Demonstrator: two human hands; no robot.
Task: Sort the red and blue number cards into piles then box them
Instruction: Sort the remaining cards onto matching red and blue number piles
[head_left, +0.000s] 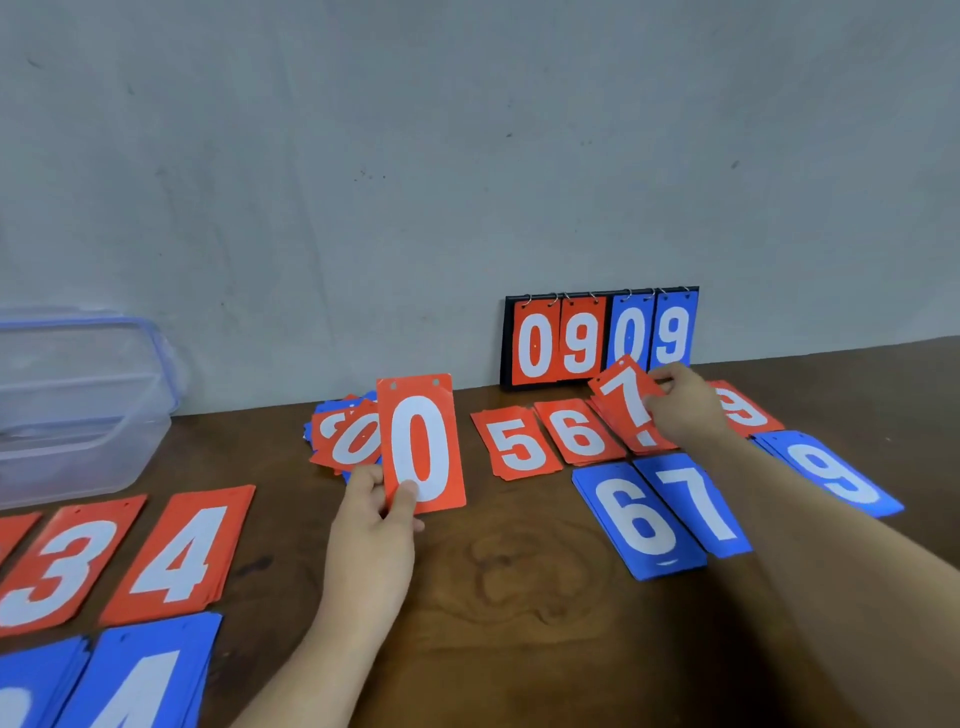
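Mid-sort, the left hand (375, 512) pinched a red 0 card (422, 444) upright while the right hand (683, 402) gripped a red 7 card (626, 400), each apparently needing its matching pile next.

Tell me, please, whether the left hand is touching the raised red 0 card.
Touching: the head view shows the left hand pinching the red 0 card at its bottom.

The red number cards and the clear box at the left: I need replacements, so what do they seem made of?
The red number card with a white 0 looks like thin stiff plastic or coated board, matte: it stands flat though the left hand pinches only its lower edge. The clear rectangular box looks like translucent plastic: the grey wall shows through it.
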